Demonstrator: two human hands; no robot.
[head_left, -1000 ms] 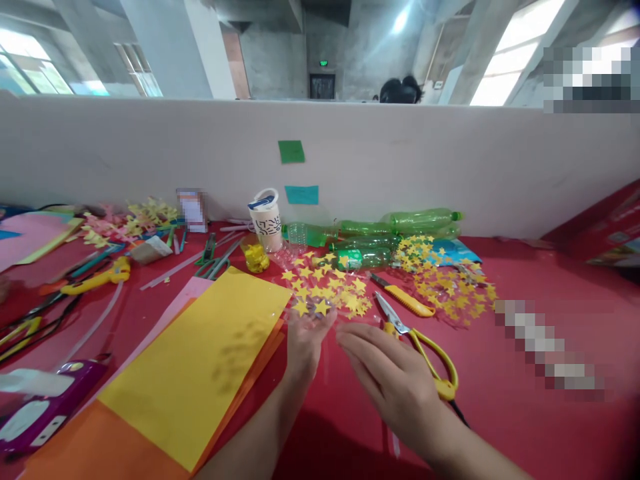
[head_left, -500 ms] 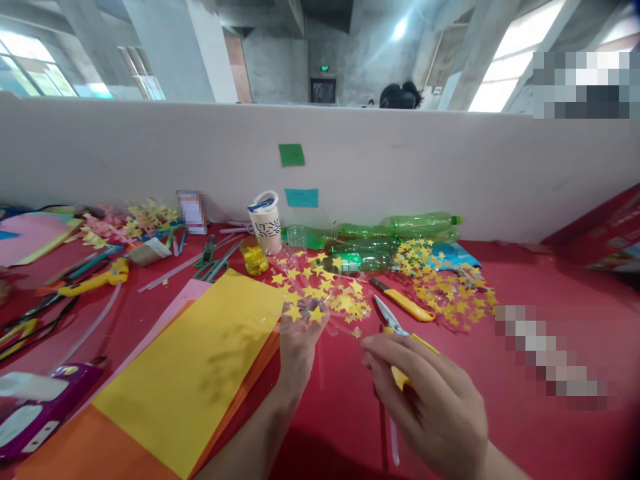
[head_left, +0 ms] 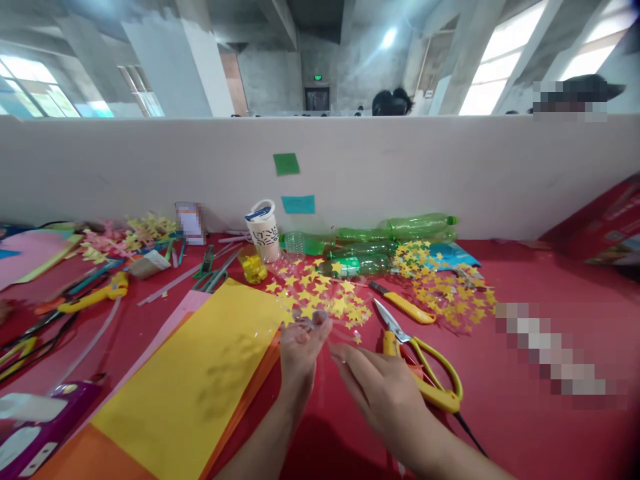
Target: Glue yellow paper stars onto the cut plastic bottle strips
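My left hand [head_left: 300, 347] has its fingers closed around the base of a clear plastic piece, from which a spray of yellow paper stars [head_left: 320, 290] fans out. Close by on the right is my right hand [head_left: 383, 383], its fingers bent together near the thumb; whether they pinch anything small cannot be made out. Scissors with yellow handles [head_left: 440, 360] and a yellow glue gun [head_left: 435, 393] lie beyond my right hand, partly covered by it. A yellow cutter [head_left: 407, 305] rests behind them. Yellow paper [head_left: 195, 373] lies beside my left forearm.
Green bottles [head_left: 420, 225] and a white cup [head_left: 265, 233] stand or lie along the white partition [head_left: 150, 160]. More yellow stars [head_left: 450, 287] are at the right. Another glue gun [head_left: 95, 293], pink stars [head_left: 110, 233] and a purple device [head_left: 65, 413] are at the left.
My right hand has moved left, closer to my left hand, uncovering more of the scissors and the glue gun. The view has tilted slightly upward.
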